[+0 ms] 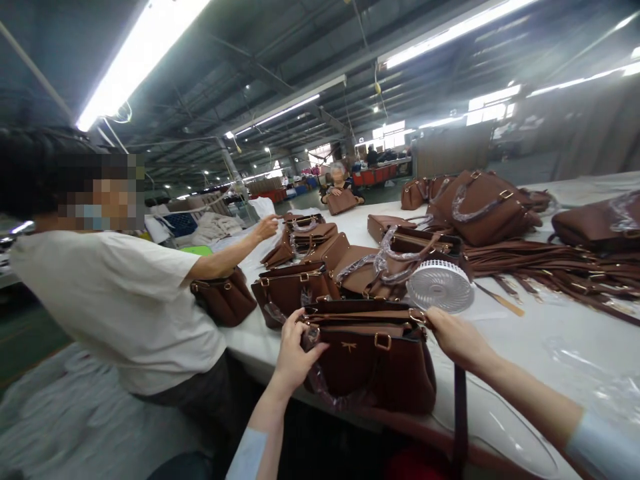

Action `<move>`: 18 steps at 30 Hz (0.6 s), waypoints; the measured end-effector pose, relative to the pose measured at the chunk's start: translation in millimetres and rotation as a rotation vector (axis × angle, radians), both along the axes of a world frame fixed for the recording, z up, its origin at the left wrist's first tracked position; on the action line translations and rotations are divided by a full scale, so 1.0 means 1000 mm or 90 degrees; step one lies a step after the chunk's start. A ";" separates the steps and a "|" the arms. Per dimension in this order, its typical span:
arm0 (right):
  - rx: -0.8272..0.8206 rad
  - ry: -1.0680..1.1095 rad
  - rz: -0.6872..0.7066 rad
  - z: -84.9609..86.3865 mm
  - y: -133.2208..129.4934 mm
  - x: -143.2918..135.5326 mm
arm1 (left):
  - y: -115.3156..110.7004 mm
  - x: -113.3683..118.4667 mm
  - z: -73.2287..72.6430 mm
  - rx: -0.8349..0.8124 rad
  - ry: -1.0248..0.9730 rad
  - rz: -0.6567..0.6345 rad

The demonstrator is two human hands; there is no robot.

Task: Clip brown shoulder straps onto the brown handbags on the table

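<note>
A dark brown handbag stands upright at the table's near edge, its top unfastened and a small gold emblem on its front. At the bag's upper left corner my left hand is closed, thumb in front by the plastic-wrapped handle. My right hand is closed at the upper right end, beside a gold metal clasp. A dark strap hangs below my right wrist. What exactly lies between the right fingers is hidden.
A white table holds several brown handbags, a small white fan and a pile of brown straps. A co-worker at the left reaches over the bags. Another person holds a brown piece at the far end.
</note>
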State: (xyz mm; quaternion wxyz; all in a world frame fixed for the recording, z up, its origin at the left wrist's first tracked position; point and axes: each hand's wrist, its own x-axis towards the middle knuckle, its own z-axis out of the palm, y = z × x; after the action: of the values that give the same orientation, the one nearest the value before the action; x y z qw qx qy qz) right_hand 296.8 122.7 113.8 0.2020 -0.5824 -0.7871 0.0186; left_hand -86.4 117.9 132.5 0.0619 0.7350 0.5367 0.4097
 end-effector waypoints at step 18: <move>-0.380 0.405 0.395 0.108 -0.138 -0.044 | -0.127 0.097 0.069 0.145 0.076 -0.188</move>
State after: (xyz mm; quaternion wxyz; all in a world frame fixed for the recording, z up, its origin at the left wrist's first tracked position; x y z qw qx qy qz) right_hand 252.5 -15.5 222.1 0.2413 -0.3200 -0.7829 0.4759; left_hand 10.6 -8.8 201.4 0.0058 0.8310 0.3763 0.4096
